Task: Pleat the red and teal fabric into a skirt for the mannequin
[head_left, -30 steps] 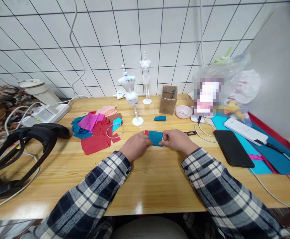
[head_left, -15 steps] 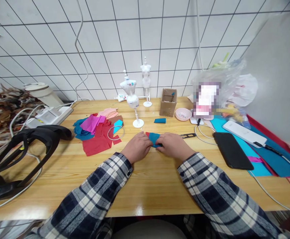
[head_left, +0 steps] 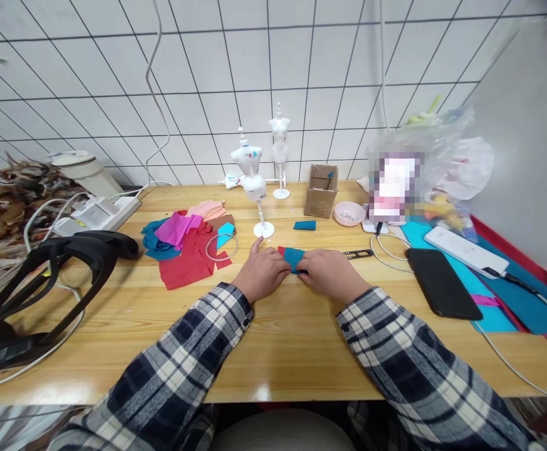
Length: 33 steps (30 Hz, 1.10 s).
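A small blue piece of fabric (head_left: 294,258) with a red edge on its left lies on the table between my hands. My left hand (head_left: 264,274) presses the left lower side with its fingers together, one digit sticking up. Curled over the right side is my right hand (head_left: 328,272), its fingertips hidden underneath. Black thread snips (head_left: 358,254) lie just right of that hand. Another blue fabric piece (head_left: 305,225) rests farther back. Behind my left hand stands a small white dress form (head_left: 254,181).
Red fabric scraps (head_left: 186,266), a metal ring (head_left: 222,247) and a black headset strap (head_left: 99,269) lie left. A second dress form (head_left: 279,144), a cardboard box (head_left: 321,194) and a pink bowl (head_left: 349,214) stand behind. A black phone (head_left: 442,283) lies right among cables.
A digit of my left hand has lifted and now points up. The fabric and my right hand stay nearly in place; the whole view has shifted slightly.
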Each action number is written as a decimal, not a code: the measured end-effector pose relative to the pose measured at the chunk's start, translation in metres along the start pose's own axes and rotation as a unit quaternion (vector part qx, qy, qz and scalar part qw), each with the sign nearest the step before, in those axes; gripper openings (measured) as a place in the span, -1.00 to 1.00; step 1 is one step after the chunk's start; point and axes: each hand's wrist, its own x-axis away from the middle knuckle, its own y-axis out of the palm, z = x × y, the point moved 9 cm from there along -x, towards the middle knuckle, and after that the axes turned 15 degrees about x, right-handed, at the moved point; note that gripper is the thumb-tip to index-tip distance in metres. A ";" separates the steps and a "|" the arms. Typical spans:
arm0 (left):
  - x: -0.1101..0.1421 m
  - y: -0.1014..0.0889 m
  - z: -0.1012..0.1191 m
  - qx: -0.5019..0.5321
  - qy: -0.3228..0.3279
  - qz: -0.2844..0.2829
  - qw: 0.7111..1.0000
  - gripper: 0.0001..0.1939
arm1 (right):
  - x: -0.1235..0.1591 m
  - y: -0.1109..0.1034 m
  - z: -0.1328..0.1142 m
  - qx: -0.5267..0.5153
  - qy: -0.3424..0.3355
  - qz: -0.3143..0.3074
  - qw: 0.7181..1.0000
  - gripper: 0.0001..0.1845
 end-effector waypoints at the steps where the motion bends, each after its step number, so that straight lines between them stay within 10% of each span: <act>1: 0.000 0.000 -0.001 0.005 -0.007 0.001 1.000 -0.80 | 0.000 -0.001 -0.001 0.004 0.000 0.003 1.000 -0.73; 19: 0.004 -0.019 -0.026 0.192 -0.075 0.111 0.972 -0.80 | -0.002 0.003 0.026 -0.223 0.090 0.062 0.969 -0.77; 23: 0.009 -0.015 -0.032 0.441 -0.129 0.114 0.881 -0.49 | 0.000 0.016 0.041 -0.499 0.137 0.047 0.854 -0.79; 28: 0.025 0.017 -0.034 0.625 -0.193 -0.119 0.747 -0.32 | 0.003 0.042 0.049 -0.668 0.193 0.000 0.719 -0.64; 33: 0.022 -0.033 -0.081 0.449 -0.197 0.118 0.864 -0.41 | 0.002 0.062 0.031 -0.586 0.206 -0.098 0.777 -0.79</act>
